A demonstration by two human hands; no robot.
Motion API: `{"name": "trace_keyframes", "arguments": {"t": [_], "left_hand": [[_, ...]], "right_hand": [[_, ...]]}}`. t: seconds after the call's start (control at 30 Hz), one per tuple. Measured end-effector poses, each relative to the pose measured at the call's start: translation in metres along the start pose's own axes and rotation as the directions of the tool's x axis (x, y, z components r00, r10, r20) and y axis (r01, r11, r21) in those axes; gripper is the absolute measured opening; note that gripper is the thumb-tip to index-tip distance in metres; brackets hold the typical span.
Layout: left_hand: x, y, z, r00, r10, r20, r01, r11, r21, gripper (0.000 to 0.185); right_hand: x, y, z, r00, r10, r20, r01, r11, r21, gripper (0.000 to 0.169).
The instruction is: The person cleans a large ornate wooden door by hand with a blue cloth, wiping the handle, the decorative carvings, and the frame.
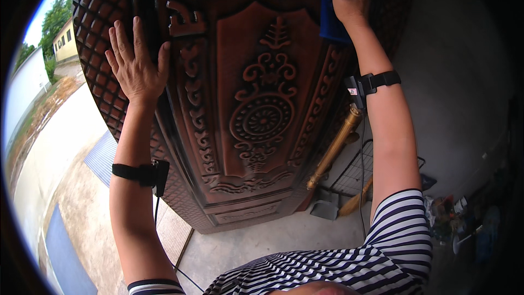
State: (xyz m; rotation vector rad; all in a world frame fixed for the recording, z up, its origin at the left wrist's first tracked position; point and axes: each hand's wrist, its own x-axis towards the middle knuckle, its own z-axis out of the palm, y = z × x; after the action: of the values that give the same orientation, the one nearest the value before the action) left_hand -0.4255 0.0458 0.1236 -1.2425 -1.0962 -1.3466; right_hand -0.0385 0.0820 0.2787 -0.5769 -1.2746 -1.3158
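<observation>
A tall reddish-brown door with embossed ornament (264,119) stands before me, its diamond-patterned edge at the left. My left hand (137,61) lies against the door's upper left part with its fingers spread and nothing in it. At the upper right my right hand (354,2) grips a blue cloth (332,20) at the door's surface; part of the cloth is hidden behind the fingers. A gold-coloured door handle (333,147) runs slantwise below my right forearm. Black straps with small devices are around both forearms, and a cable hangs from each.
A grey dustpan (325,209), a broom (355,203) and a black wire rack (354,168) stand low at the right, near a grey wall (446,90). Mixed items lie farther right. Outside at left are a ribbed mat (102,157), a blue mat (67,250) and a yellow building (65,43).
</observation>
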Motion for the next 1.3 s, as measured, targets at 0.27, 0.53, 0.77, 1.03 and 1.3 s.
{"name": "trace_keyframes", "arguments": {"t": [0.27, 0.53, 0.77, 1.03, 1.3], "left_hand": [[-0.002, -0.003, 0.000, 1.000, 0.009, -0.004, -0.009, 1.000, 0.005, 0.071], [0.000, -0.001, 0.001, 1.000, -0.006, -0.008, 0.006, 1.000, 0.006, 0.072], [-0.004, 0.002, 0.002, 0.999, -0.036, -0.004, 0.036, 0.999, 0.007, 0.070], [-0.003, -0.011, 0.006, 1.000, 0.017, -0.026, -0.017, 1.000, -0.007, 0.065], [-0.003, -0.004, 0.002, 1.000, -0.025, -0.012, 0.025, 0.999, -0.030, 0.065]], "right_hand": [[-0.025, -0.084, -0.009, 0.949, -0.223, 0.224, 0.169, 0.957, 0.238, 0.071], [0.033, 0.019, 0.022, 0.929, 0.370, 0.003, -0.368, 0.924, 0.107, 0.036], [0.051, -0.056, 0.047, 0.994, 0.105, -0.021, -0.105, 0.994, 0.022, 0.039], [0.033, -0.218, 0.054, 0.878, -0.477, -0.046, 0.422, 0.725, 0.544, 0.057], [0.057, -0.060, 0.034, 0.928, -0.373, 0.003, 0.364, 0.906, 0.216, 0.067]]}}
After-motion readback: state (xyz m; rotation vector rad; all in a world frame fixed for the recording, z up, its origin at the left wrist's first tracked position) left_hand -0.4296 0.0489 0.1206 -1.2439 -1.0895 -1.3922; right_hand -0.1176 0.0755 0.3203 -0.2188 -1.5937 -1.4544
